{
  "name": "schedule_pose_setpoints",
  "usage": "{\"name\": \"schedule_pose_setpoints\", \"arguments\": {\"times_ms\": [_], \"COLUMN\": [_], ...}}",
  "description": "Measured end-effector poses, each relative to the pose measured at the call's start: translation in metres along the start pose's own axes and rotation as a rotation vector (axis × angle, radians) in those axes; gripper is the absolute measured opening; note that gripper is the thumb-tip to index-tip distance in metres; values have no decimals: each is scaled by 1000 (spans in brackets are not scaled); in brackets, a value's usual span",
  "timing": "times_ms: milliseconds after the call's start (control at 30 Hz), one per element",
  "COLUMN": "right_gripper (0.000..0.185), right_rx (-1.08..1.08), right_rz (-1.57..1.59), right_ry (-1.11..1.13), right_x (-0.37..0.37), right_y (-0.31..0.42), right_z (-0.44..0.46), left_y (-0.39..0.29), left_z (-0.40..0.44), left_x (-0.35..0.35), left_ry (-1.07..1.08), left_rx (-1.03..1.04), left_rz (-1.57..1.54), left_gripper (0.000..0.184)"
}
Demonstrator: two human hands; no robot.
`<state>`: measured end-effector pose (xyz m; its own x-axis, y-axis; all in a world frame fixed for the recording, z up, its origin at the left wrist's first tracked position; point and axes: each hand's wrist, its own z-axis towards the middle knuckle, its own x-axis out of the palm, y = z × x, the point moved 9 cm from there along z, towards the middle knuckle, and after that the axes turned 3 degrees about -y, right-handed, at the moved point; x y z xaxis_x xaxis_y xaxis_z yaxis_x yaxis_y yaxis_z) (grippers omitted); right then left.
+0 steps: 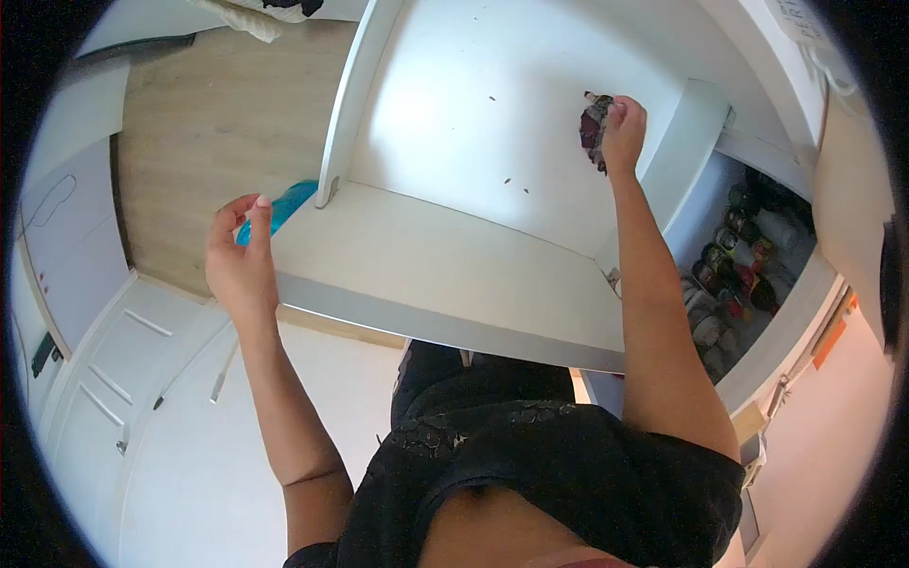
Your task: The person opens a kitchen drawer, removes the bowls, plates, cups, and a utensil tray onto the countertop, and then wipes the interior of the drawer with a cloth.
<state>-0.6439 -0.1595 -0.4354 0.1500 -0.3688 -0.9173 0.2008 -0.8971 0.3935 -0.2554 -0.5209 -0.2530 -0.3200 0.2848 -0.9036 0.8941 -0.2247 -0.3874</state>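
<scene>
My right hand (625, 134) is closed on a crumpled dark red and grey cloth (594, 130), over the right part of an open white drawer (426, 123). A few small dark specks lie on the drawer's bottom. My left hand (243, 241) is raised just outside the drawer's front left corner, with its fingers curved and the thumb apart from them. Beside and partly behind its fingers is a blue-green object (292, 204); whether the hand touches it cannot be made out.
At the right, a second open compartment (729, 256) holds several rolled or folded dark and coloured items. Wooden floor (227, 104) shows at the upper left, with a light-coloured cloth (248, 19) at the top. A white panelled door (123, 350) stands at the lower left.
</scene>
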Motion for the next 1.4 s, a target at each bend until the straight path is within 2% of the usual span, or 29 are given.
{"name": "schedule_pose_setpoints", "arguments": {"times_ms": [33,67,133,167,200,267,300,333,433,467,533,600,633,667,733,800,867,933,1000,1033,1100,1133,1167,1233,1267,1367,1400], "right_gripper": [40,40,57,68,65,61,52,52,33,33,31,31,34,34,36,35,33,31,28,28,28,28,29,34,31,32,32], "right_rx": [-117,-115,-248,-292,-344,-402,-351,-349,-200,-205,-145,277,388,381,205,-43,-430,-697,-622,-626,-627,-364,-240,-417,-423,-338,-463], "right_rz": [-1,-3,-168,-175,-426,-334,-346,-352,13,7,178,260,80,80,-118,-8,-13,57,301,304,567,693,737,300,309,479,150], "right_ry": [-124,-127,-181,-101,-74,-84,-109,-112,-86,-96,-381,-517,-468,-460,-472,-508,-343,-208,143,142,-61,-84,-204,-631,-771,-687,-600], "right_x": [-8,-3,5,29,41,45,43,42,31,24,-11,-15,-5,9,25,52,88,96,109,109,76,68,43,-9,-29,-1,18], "right_y": [-1,-10,-19,-34,-28,-20,-15,-11,-13,-9,-22,-64,-78,-82,-58,-12,64,130,149,145,121,84,58,29,26,-5,21], "right_z": [-8,-13,-28,-33,-47,-56,-55,-50,-14,5,36,63,81,95,119,140,130,72,35,34,48,74,92,111,115,155,151], "left_y": [3,4,4,4,3,6,7,8,15,16,10,8,10,13,11,12,13,14,14,14,14,11,8,10,11,10,10], "left_z": [1,2,1,1,1,2,3,4,6,5,3,4,3,2,2,3,3,2,3,2,3,2,2,2,2,1,1], "left_x": [1,2,1,2,4,4,5,5,6,8,6,6,7,9,8,10,8,9,6,6,6,6,7,8,8,7,7], "left_ry": [-6,-12,-11,-10,-2,-3,0,-1,13,22,26,18,22,27,31,30,12,4,-8,6,10,7,10,14,7,-7,-10], "left_rx": [20,39,27,12,18,21,26,31,45,44,30,17,0,-20,-37,-50,-52,-61,-63,-68,-75,-60,-44,-45,-48,-46,-54], "left_rz": [-13,-25,-35,-47,-53,-66,-70,-83,-130,-159,-143,-121,-143,-163,-161,-156,-182,-199,-215,-188,-164,-157,-155,-180,-190,-160,-159], "left_gripper": [31,30,30,29,29,28,28,28,29,29,29,29,29,29,28,28,26,25,25,24,23,22,22,21,21,22,22]}}
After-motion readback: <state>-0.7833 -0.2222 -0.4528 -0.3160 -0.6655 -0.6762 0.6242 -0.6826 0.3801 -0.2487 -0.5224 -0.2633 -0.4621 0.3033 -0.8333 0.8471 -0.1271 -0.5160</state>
